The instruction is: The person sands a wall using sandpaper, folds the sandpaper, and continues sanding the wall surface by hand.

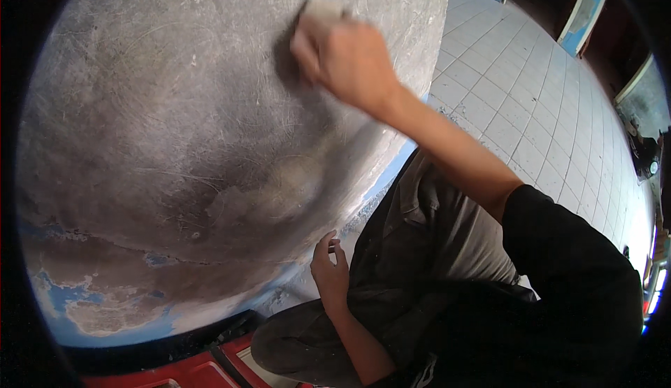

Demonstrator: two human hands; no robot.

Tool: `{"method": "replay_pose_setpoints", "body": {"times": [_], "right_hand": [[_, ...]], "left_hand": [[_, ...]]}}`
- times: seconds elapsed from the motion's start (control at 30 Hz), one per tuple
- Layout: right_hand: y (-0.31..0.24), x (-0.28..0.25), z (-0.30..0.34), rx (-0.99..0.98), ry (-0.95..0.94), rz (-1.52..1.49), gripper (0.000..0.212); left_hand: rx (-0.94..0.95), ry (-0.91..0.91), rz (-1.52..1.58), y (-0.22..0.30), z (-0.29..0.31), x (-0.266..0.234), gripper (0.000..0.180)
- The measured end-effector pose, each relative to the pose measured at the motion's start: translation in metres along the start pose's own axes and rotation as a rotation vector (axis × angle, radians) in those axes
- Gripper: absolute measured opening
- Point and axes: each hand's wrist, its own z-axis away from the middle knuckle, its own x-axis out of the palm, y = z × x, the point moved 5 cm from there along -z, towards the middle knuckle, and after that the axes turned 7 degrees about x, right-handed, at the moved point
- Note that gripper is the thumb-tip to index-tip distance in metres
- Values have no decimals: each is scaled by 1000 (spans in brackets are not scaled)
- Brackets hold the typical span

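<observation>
Wall plaster (175, 108) spreads ahead and leftward; your right hand (349, 59) grips a motion-blurred pale block (325, 9) on or just off it. Flat, even pressure should work best. Your left hand (330, 266) hangs half-curled, seemingly unloaded. Blue paint (56, 318) flakes low; white floor tiles (524, 94) stretch right.

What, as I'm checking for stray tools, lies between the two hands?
Just scratched grey wall shows between the right hand and the left hand in the head view; no tool there.
</observation>
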Motion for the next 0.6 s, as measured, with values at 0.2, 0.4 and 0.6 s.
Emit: {"method": "replay_pose_setpoints", "body": {"times": [0.2,0.4,0.6], "right_hand": [[-12,-10,-17,-51,21,116,18],[1,12,66,-192,-252,-41,16],[9,-17,29,-118,52,-275,10]], "left_hand": [[12,-39,-70,-1,-3,7,25],[26,-81,-49,-3,3,17,24],[-2,-27,-108,-13,4,11,23]]}}
